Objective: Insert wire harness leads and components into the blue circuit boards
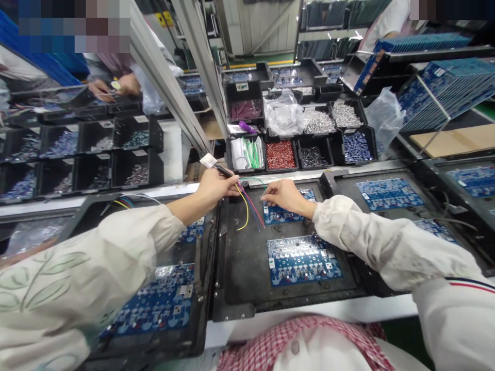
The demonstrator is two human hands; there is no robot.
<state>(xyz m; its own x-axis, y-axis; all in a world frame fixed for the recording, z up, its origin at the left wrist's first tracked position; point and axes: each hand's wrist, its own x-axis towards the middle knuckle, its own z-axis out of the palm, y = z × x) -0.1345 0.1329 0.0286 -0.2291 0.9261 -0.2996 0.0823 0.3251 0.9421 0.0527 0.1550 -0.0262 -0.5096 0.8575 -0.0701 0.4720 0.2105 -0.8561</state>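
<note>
Room: I'm watching from afar over a factory workbench with a white edge (pixel 309 323), with metal rails (pixel 168 87) rising at upper centre.

Tray: Below centre, a black tray (pixel 247 268) lies under both hands and carries blue circuit boards (pixel 303 260) dotted with silver pads.

Left hand: At centre left, my left hand (pixel 216 188) is closed around a black-handled tool (pixel 223 170) with a white tip (pixel 209 161). The wires emerge from under its fingers, but I can't tell if they're gripped too.

Right hand: Just right of centre, my right hand (pixel 284 198) has its fingers (pixel 266 195) bunched over a board, right by a green wire. I can't tell whether they've pinched it.

Wires: Thin coloured wires (pixel 246 211) in yellow, red, blue and green droop over the tray at centre.

Handling: They look light, soft and floppy, so I'd take them close to their ends. The boards look stiff but delicate, so their edges seem the safest hold.

Bins: At upper centre, black bins (pixel 299 153) hold red parts (pixel 280 154), blue parts (pixel 358 147) and silver screws (pixel 325 122).

Nearby: At upper left, a co-worker's hands (pixel 114 86) work at another station.
</note>
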